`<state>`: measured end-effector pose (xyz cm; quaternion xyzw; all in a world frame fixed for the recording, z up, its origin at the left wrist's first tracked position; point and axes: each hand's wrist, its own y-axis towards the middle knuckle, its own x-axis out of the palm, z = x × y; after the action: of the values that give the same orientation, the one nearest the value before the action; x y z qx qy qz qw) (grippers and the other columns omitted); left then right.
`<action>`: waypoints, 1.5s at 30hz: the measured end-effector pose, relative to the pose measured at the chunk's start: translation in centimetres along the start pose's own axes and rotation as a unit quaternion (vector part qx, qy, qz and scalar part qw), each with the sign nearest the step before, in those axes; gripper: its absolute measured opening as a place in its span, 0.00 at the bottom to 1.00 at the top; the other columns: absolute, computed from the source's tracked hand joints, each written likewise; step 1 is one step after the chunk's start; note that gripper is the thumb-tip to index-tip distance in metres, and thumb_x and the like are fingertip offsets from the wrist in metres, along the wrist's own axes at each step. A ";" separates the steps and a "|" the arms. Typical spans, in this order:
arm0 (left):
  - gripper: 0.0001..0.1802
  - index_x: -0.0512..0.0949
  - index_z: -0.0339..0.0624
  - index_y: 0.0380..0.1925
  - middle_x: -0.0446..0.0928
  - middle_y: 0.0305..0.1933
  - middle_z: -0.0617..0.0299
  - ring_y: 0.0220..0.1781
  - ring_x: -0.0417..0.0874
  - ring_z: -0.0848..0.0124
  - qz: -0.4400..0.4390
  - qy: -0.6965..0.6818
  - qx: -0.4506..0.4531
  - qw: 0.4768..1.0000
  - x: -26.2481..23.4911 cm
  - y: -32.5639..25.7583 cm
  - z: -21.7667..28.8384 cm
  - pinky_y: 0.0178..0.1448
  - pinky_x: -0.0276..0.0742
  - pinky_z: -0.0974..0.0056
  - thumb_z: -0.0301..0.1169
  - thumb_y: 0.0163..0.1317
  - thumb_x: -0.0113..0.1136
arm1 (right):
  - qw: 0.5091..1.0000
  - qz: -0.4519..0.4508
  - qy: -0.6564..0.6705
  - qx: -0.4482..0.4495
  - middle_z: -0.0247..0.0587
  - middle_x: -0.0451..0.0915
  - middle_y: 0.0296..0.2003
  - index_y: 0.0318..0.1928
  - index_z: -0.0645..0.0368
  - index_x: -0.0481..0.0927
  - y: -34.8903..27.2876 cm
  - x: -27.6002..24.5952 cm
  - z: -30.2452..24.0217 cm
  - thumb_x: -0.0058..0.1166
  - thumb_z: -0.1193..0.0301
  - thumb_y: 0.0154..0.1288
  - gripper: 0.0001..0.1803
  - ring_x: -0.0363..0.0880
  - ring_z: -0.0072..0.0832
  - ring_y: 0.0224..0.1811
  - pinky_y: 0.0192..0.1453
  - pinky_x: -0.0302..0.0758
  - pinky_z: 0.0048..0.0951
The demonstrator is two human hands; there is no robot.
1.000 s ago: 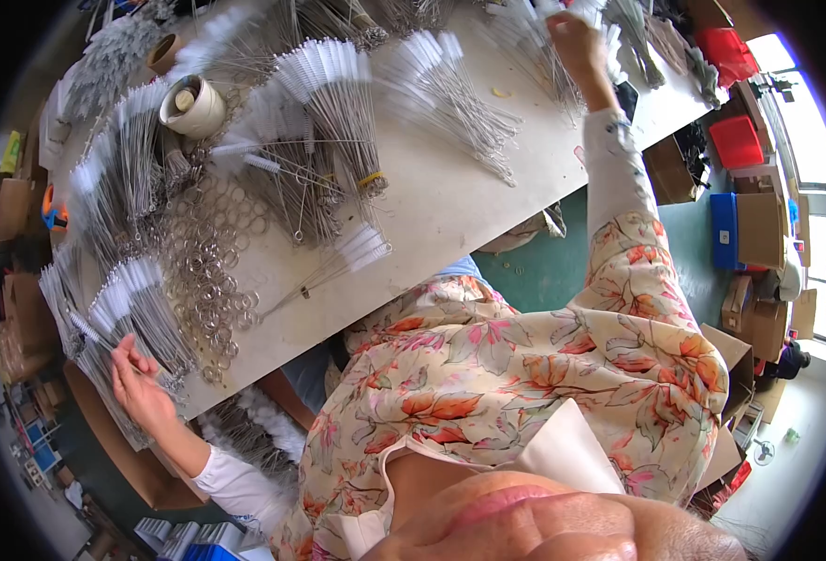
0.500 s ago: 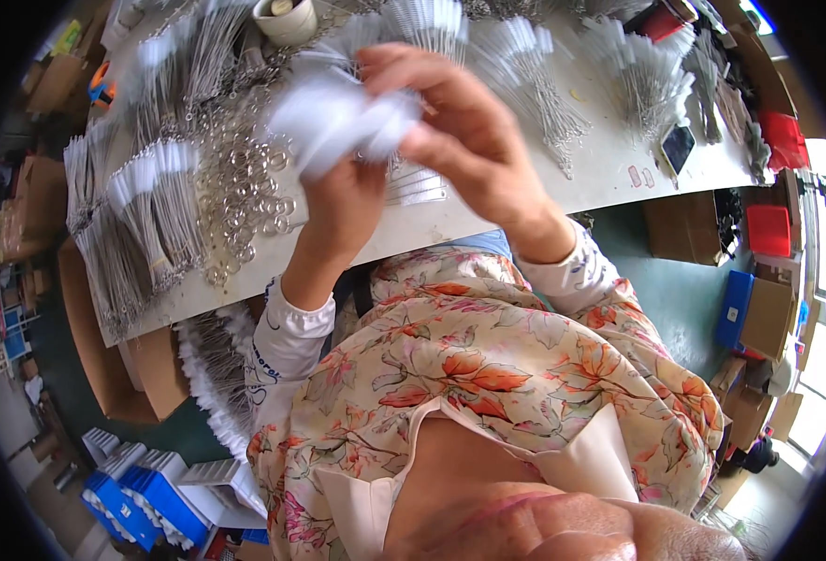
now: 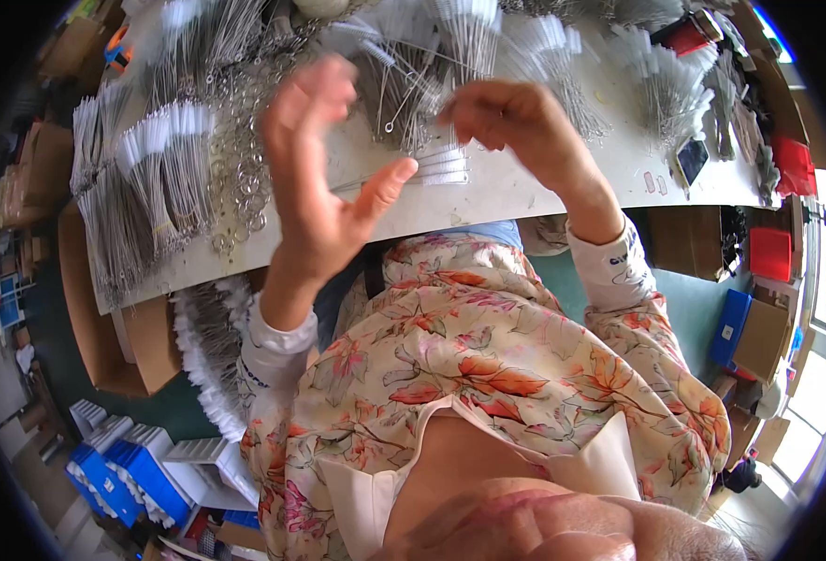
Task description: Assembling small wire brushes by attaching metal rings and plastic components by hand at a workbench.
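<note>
Head view: the left hand is raised above the white worktable, fingers spread, nothing held. The right hand is curled loosely over the table; whether anything is pinched cannot be told. 1 small bundle of white-tipped wire brushes lies on the table between both hands.

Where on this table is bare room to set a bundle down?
Best patch: the near table edge below the right hand, bordered by the small loose brush bundle and a dark phone. A narrower bare strip runs below the metal rings. The far side is crowded with brush bundles.
</note>
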<state>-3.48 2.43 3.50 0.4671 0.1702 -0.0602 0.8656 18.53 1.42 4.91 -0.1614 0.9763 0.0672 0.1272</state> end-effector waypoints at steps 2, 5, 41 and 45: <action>0.56 0.49 0.36 0.65 0.53 0.64 0.47 0.61 0.64 0.56 -0.081 -0.131 -0.045 0.987 -0.3 1.0 0.2 0.61 0.63 0.56 0.48 0.43 0.72 | 0.986 -0.035 -0.150 -0.064 0.37 0.79 0.26 0.36 0.66 0.79 0.0 2.7 -0.4 0.49 0.75 0.62 0.08 0.74 0.19 0.26 0.29 0.70 0.22; 0.57 0.52 0.35 0.64 0.55 0.65 0.48 0.63 0.64 0.59 -0.184 -0.290 -0.117 0.932 0.9 -0.1 2.6 0.64 0.60 0.58 0.47 0.38 0.74 | 0.991 -0.098 -0.072 -0.055 0.37 0.78 0.25 0.36 0.65 0.78 -0.1 4.1 -2.2 0.51 0.76 0.60 0.06 0.76 0.20 0.26 0.30 0.72 0.23; 0.04 0.72 0.34 0.27 0.79 0.34 0.56 0.31 0.81 0.76 0.033 -0.037 -0.406 0.913 -5.0 -9.9 -1.7 0.33 0.79 0.70 0.22 0.59 0.56 | 0.988 -0.019 -0.137 -0.068 0.39 0.78 0.32 0.33 0.65 0.79 -1.8 5.8 1.6 0.57 0.77 0.56 0.05 0.75 0.22 0.28 0.31 0.72 0.21; 0.03 0.75 0.33 0.31 0.78 0.41 0.55 0.35 0.80 0.76 0.034 -0.183 -0.358 0.915 -5.2 -4.9 1.6 0.39 0.82 0.71 0.19 0.57 0.57 | 0.973 -0.036 -0.128 -0.189 0.41 0.79 0.33 0.31 0.63 0.79 1.1 9.6 1.0 0.58 0.75 0.55 0.04 0.76 0.30 0.27 0.31 0.72 0.28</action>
<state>-9.27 -1.91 2.32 0.1117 0.0031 -0.0505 0.9924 9.56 -0.21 1.44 -0.2081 0.9149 0.2662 0.2208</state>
